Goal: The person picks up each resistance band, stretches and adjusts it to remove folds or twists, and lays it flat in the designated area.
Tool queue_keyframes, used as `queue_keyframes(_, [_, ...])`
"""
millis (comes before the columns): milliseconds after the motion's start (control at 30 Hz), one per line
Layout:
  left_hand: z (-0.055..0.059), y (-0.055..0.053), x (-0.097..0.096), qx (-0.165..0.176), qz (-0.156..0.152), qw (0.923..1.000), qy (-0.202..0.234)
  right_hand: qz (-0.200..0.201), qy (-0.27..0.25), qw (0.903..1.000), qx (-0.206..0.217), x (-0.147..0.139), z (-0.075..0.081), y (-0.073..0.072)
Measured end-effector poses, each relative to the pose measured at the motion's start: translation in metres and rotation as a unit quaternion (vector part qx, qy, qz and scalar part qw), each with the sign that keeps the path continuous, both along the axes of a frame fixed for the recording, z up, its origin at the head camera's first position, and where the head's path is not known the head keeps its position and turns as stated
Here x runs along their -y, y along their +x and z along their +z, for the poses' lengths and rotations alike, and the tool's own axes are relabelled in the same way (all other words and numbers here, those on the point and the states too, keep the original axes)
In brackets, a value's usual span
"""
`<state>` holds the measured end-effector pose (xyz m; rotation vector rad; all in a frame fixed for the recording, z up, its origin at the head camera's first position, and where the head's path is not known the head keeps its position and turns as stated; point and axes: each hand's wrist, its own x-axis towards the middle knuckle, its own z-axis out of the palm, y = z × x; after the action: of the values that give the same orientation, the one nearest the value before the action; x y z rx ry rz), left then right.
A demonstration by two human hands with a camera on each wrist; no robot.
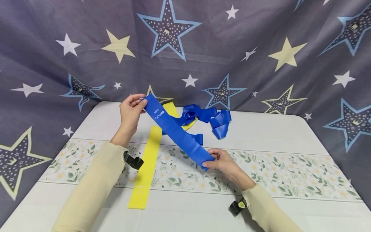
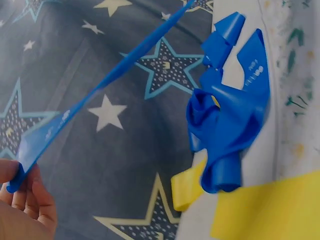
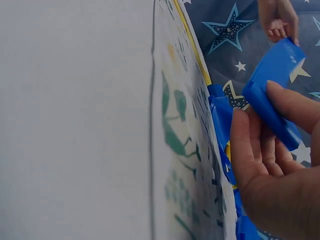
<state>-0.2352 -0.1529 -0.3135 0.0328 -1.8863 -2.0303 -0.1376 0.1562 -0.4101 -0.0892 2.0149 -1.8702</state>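
Observation:
A flat blue resistance band, printed in white with a word and a row of circles, slants through the air between both hands. Its upper left end is pinched by my left hand, thumb against fingers. At the lower right end, my right hand grips it between thumb and fingers; the right wrist view shows the band folded over there. Beneath and behind it lies a tangled blue band on the table. A yellow resistance band stretches toward the front, its far part partly hidden by the blue.
The white table has a floral strip running across it. A dark star-printed cloth hangs along the back and sides. Small black cameras sit on both wrists.

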Motion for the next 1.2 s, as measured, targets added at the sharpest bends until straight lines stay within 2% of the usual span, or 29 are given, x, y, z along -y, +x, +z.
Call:
queue_keyframes(167, [-0.015, 0.003, 0.015, 0.057, 0.006, 0.9975, 0.041, -0.02, -0.068, 0.9965, 0.043, -0.004, -0.001, -0.001])
queue_keyframes(300, [-0.028, 0.009, 0.031, 0.096, 0.008, 0.9942, 0.049, -0.035, -0.101, 0.9923, 0.062, -0.005, -0.001, -0.003])
queue_keyframes(400, [-0.036, 0.015, 0.043, 0.119, 0.009, 0.992, 0.041, -0.044, -0.108, 0.9907, 0.069, -0.003, -0.002, -0.005])
queue_keyframes(533, [-0.045, 0.023, 0.056, 0.141, 0.001, 0.9886, 0.053, -0.048, -0.097, 0.9909, 0.08, 0.003, -0.004, -0.008])
queue_keyframes(667, [-0.053, 0.03, 0.067, 0.142, -0.01, 0.9868, 0.077, -0.041, -0.088, 0.9903, 0.1, 0.012, -0.006, -0.012])
queue_keyframes(967, [-0.063, 0.042, 0.097, 0.132, -0.009, 0.9821, 0.134, -0.036, -0.088, 0.9861, 0.136, 0.043, -0.005, -0.029])
queue_keyframes(1200, [-0.068, 0.049, 0.117, 0.125, -0.003, 0.9776, 0.169, -0.027, -0.121, 0.9821, 0.142, 0.059, -0.007, -0.038])
